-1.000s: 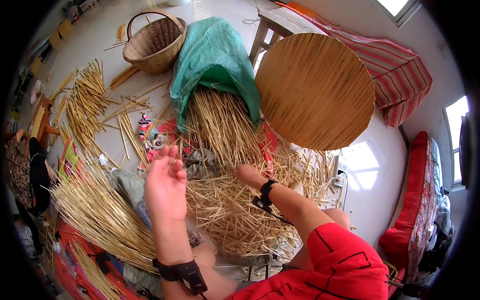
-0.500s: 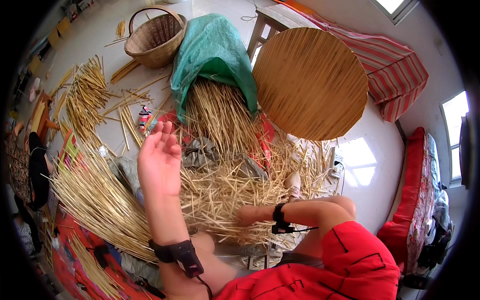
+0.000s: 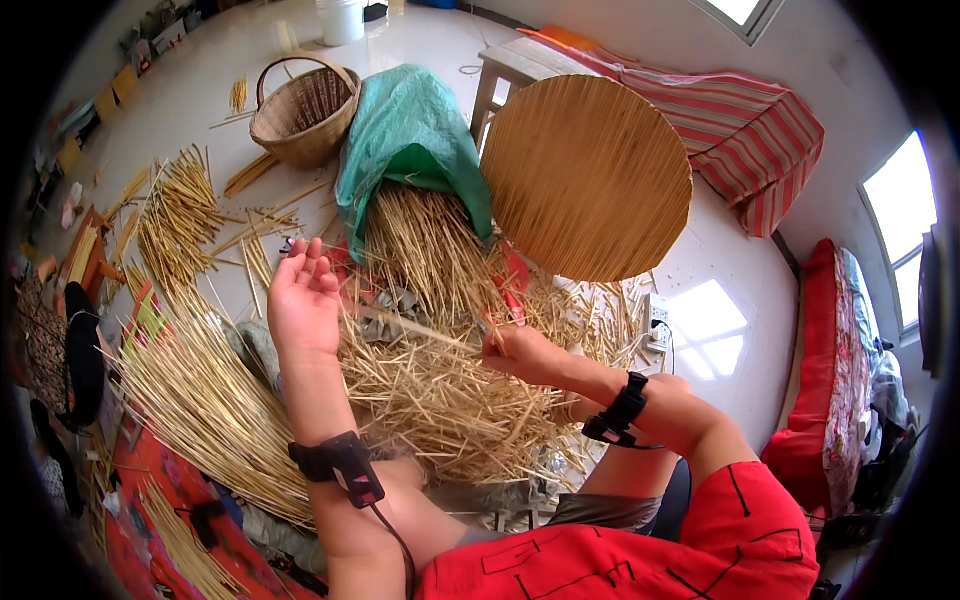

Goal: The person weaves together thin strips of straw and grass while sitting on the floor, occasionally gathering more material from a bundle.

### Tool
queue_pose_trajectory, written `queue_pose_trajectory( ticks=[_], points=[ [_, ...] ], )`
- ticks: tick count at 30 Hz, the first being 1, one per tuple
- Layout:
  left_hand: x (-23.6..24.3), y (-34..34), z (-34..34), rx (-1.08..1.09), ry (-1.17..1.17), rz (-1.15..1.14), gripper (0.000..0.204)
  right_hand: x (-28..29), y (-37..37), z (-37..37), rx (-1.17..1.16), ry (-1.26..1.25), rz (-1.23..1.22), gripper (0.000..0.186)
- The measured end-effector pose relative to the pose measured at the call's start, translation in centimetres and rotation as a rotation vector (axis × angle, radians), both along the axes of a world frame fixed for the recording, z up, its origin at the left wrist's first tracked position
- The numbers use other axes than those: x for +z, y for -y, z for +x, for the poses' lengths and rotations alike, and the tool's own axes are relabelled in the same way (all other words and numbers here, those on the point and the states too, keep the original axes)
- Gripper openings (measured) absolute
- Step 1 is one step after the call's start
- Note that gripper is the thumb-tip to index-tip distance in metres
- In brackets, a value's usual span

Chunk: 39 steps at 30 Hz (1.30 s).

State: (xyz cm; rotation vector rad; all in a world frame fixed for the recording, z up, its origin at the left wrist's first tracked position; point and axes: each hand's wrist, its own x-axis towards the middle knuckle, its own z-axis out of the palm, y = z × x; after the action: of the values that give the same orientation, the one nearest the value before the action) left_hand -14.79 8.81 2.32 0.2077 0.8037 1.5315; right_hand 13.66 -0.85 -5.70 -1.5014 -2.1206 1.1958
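Note:
My left hand (image 3: 305,305) is raised, palm toward me, its fingers loosely bent and a little apart. The palm holds nothing that I can see; the thumb side is hidden. My right hand (image 3: 522,353) is closed over the loose straw, with a pale, motion-blurred straw stalk (image 3: 425,328) running from it toward the left hand. Beneath both hands spreads a tangled heap of cut straw (image 3: 450,410). Beyond it, a bundle of straw (image 3: 420,235) pokes out of a green woven sack (image 3: 405,115). Long stalks (image 3: 200,400) lie fanned out left of my left forearm.
A wicker basket (image 3: 305,115) stands beside the sack. A round slatted board (image 3: 590,180) leans against a small wooden table (image 3: 540,60). Shorter stalks (image 3: 178,215) lie on the tiles at left. A power strip (image 3: 657,325) sits at right, near a red-covered bed edge (image 3: 810,390).
My right hand has risen out of the straw heap and moved farther away, a blurred stalk now extending from it. My left hand stays raised in nearly the same place. The view has shifted slightly.

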Motion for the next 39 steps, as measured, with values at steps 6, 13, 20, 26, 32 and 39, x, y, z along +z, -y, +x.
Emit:
queue_pose_trajectory(
  ticks=[6, 13, 20, 26, 32, 39],
  points=[
    [0.7, 1.9, 2.7, -0.058, -0.391, 0.053, 0.021, 3.0, 0.4, 0.0, -0.232, -0.500, -0.165, 0.014],
    [0.6, 4.8, 8.6, -0.595, -0.707, 0.224, 0.026, 4.5, 1.1, -1.6, -0.240, -0.711, -0.303, 0.017],
    [-0.8, 4.9, 9.2, -0.654, -0.760, 0.153, 0.023, 3.9, 1.1, -2.2, -0.185, -0.755, -0.362, 0.021],
    [-1.8, 4.0, 9.3, -0.639, -0.800, 0.147, 0.028, 2.9, 0.2, -1.3, -0.504, -0.789, -0.278, 0.029],
    [-2.9, 3.7, 9.3, -0.631, -0.763, 0.135, 0.030, 3.6, -0.4, -0.4, -0.634, -0.732, -0.157, 0.024],
    [-1.0, 2.4, 7.5, -0.254, -0.668, 0.231, 0.023, 3.2, 1.1, -1.0, -0.425, -0.592, -0.293, 0.027]
  ],
)
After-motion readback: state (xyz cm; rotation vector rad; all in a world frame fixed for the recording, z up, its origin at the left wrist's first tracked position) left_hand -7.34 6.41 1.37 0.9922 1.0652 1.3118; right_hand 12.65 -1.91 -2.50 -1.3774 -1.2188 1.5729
